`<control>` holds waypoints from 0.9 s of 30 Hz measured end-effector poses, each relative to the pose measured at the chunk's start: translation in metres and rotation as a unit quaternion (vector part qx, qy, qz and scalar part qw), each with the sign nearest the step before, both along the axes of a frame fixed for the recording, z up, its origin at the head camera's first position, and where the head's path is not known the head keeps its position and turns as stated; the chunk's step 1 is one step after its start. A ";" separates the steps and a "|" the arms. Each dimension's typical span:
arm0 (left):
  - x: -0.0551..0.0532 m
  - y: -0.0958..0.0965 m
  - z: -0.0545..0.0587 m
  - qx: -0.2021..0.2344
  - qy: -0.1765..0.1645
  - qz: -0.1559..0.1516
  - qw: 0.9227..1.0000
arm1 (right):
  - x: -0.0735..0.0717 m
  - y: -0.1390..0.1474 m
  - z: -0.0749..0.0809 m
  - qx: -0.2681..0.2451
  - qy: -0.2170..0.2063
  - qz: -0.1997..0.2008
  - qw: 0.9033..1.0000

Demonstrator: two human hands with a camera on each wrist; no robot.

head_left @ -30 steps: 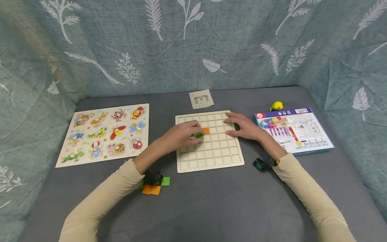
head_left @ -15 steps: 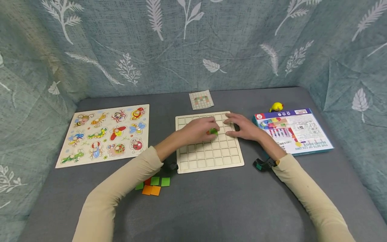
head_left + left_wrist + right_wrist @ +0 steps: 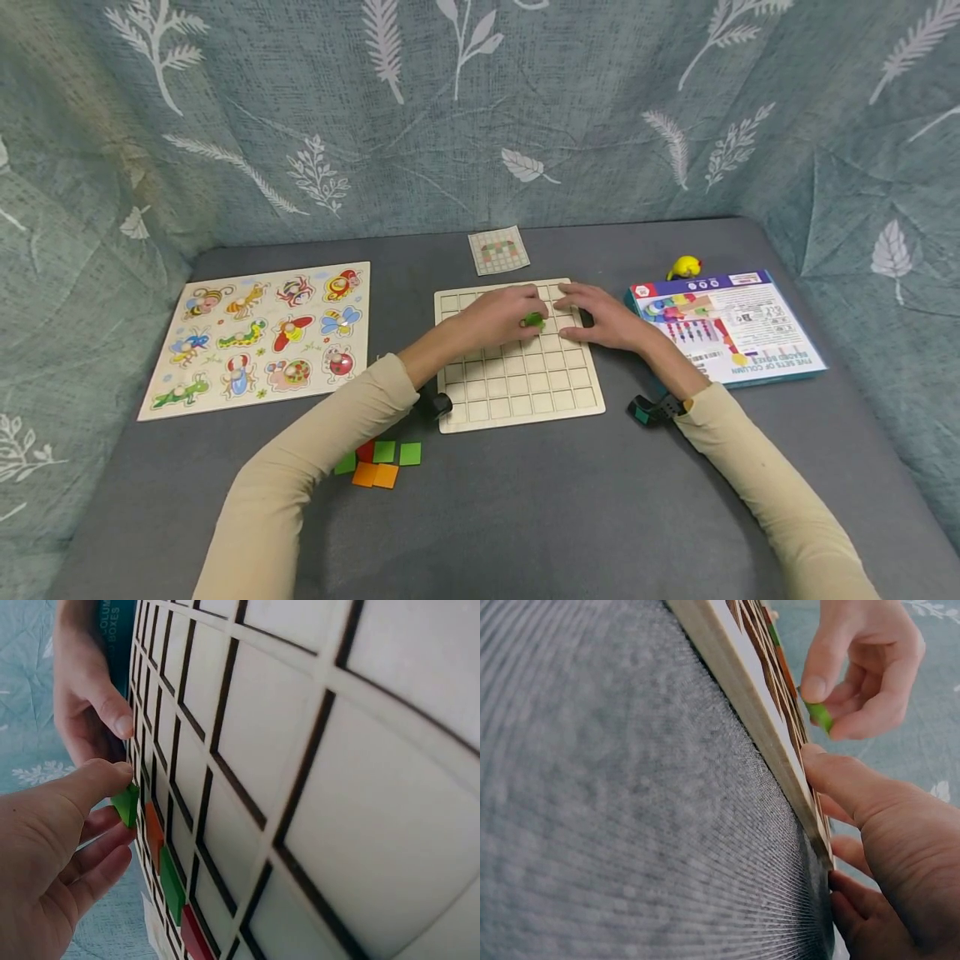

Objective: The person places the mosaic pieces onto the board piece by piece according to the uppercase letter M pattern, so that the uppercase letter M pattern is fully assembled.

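My left hand (image 3: 497,318) pinches a small green square tile (image 3: 126,806) between thumb and fingers, just over the wooden grid board (image 3: 521,383). Near its fingertips, in the left wrist view, an orange tile (image 3: 154,826), another green tile (image 3: 172,881) and a red tile (image 3: 196,931) sit in a line of the board's cells. These are hidden behind the left hand in the head view. My right hand (image 3: 606,318) rests at the board's right edge, its thumb and fingertips touching near the upper right corner.
Loose green (image 3: 410,454), orange (image 3: 386,476) and red (image 3: 365,451) tiles lie left of the board's front. A pattern card (image 3: 498,250) lies behind it. An insect puzzle (image 3: 272,304) is at left; a printed box (image 3: 750,333) and yellow toy (image 3: 684,267) are at right.
The left hand has moved rightward across the board with the green tile, from beside the orange tile toward the right hand. The right hand has stayed in place.
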State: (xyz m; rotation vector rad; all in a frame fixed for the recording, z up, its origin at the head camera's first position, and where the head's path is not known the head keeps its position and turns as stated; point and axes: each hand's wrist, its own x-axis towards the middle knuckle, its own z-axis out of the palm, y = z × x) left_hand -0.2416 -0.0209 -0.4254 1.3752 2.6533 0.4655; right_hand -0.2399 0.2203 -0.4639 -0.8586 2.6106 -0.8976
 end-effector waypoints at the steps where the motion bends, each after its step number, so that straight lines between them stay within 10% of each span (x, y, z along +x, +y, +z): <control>1: 0.000 0.000 -0.001 -0.001 -0.003 0.001 1.000 | 0.000 0.000 0.000 0.000 -0.001 0.000 1.000; 27: -0.005 -0.009 -0.009 0.012 -0.040 -0.004 0.999 | 0.000 -0.001 0.003 -0.003 -0.003 0.001 1.000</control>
